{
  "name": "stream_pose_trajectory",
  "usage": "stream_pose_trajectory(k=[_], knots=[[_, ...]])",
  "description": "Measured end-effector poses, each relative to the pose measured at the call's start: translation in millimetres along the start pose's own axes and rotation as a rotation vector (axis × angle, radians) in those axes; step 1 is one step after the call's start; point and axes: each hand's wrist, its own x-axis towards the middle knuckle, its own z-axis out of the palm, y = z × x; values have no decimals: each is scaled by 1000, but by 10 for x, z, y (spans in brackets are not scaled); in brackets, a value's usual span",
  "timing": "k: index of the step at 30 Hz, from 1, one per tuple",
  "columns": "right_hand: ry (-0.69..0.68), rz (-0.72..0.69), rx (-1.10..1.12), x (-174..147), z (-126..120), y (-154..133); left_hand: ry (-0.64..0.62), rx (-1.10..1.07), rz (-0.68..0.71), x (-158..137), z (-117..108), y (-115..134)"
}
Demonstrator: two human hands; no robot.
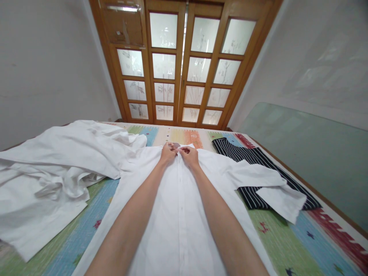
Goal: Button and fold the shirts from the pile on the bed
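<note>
Nearest you, the white button-front shirt (pixel 163 214) is lying front up on the patterned cloth (pixel 97 207), its placket (pixel 181 214) running away from you between your forearms (pixel 135 214). Those forearms are passing low over the front, so a sleeve-side drag could be rucking the fabric if your elbows swing; that is a judgement, since the front is looking fairly smooth.

Farther up, at the collar (pixel 189 145), an uneven pull could be setting the two edges out of line. Your left hand (pixel 169 151) and right hand (pixel 189 155) are meeting there almost touching, fingers curling inward, each pinching the shirt at the neck opening. You are hiding the fingertips, so whether a button is between them cannot be told.

To your right, the shirt's sleeve (pixel 255 174) is draping over a black-and-white striped garment (pixel 250 197), and could be catching it if tugged. To your left, crumpled white fabric (pixel 66 145) is crowding the other sleeve. Beyond, wooden glazed doors (pixel 179 65) are standing.
</note>
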Motion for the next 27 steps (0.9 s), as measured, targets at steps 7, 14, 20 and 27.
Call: stream_pose_trajectory(k=[7, 14, 20, 27], knots=[[-1, -24, 11, 9, 18, 41, -55, -95, 67, 0, -6, -28], [21, -101, -103, 14, 48, 80, -73, -96, 94, 22, -15, -60], [36, -103, -214, 6, 64, 87, -91, -46, 151, 51, -36, -93], [16, -96, -237, -20, 64, 42, -89, -42, 162, 37, -42, -45]])
